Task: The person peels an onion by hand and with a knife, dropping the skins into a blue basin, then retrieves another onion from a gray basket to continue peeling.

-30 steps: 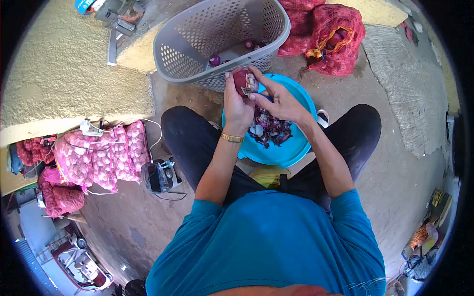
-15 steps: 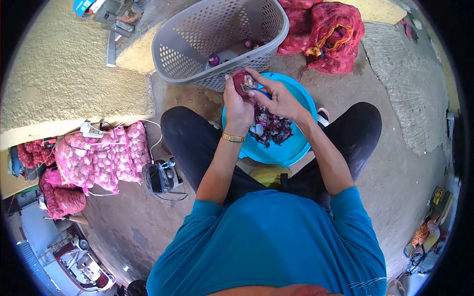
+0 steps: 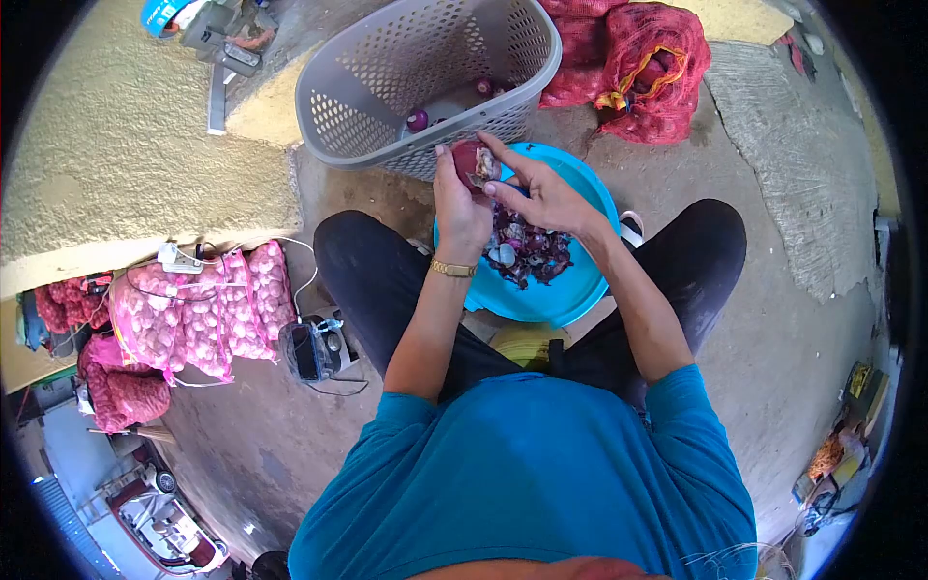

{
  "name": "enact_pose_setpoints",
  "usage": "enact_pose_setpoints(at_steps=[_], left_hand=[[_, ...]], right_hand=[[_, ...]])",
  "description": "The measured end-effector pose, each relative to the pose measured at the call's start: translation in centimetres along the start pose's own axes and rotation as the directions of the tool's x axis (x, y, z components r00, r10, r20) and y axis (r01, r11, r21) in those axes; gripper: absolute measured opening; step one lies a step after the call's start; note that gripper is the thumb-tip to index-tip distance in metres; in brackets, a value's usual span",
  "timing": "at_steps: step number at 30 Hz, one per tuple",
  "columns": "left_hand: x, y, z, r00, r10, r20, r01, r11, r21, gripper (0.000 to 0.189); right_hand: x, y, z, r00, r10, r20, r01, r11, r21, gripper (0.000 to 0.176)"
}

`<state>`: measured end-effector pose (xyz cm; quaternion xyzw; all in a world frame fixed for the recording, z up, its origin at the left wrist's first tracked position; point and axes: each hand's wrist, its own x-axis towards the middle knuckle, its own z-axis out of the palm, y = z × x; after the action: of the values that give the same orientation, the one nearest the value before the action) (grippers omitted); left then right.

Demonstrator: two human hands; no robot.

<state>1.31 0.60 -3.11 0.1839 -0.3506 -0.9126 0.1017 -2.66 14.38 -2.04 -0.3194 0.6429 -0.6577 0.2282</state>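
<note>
My left hand (image 3: pixel 457 215) holds a red onion (image 3: pixel 470 159) upright over the far rim of a blue basin (image 3: pixel 581 281); a gold watch is on that wrist. My right hand (image 3: pixel 543 196) is against the onion's right side, thumb and forefinger pinching at its skin. Purple and white onion peels (image 3: pixel 529 248) lie heaped in the basin, which sits between my knees. Just beyond stands a grey perforated basket (image 3: pixel 379 89) with a few peeled onions (image 3: pixel 419 120) at its bottom.
A red mesh sack of onions (image 3: pixel 650 66) lies at the back right. Pink mesh bags of garlic (image 3: pixel 194 311) and a white power strip (image 3: pixel 178 257) are on the floor to my left, beside a small dark device (image 3: pixel 309 350). A rough wall runs along the left.
Both hands stay at the onion. My right hand's fingers have shifted slightly over its top, and the onion has turned a little in my left hand.
</note>
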Motion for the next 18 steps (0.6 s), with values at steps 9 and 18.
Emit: enact_pose_setpoints(at_steps=[9,18], left_hand=[[0.5,-0.2,-0.7,0.999,-0.042,-0.026,0.042,0.999,-0.026,0.040],[0.2,0.5,-0.4,0.986,-0.162,-0.049,0.161,0.986,-0.032,0.036]], right_hand=[[0.0,-0.2,0.2,0.998,0.019,-0.061,-0.021,0.999,-0.035,0.061],[-0.4,-0.6,-0.8,0.996,-0.060,-0.070,0.030,0.927,-0.373,0.060]])
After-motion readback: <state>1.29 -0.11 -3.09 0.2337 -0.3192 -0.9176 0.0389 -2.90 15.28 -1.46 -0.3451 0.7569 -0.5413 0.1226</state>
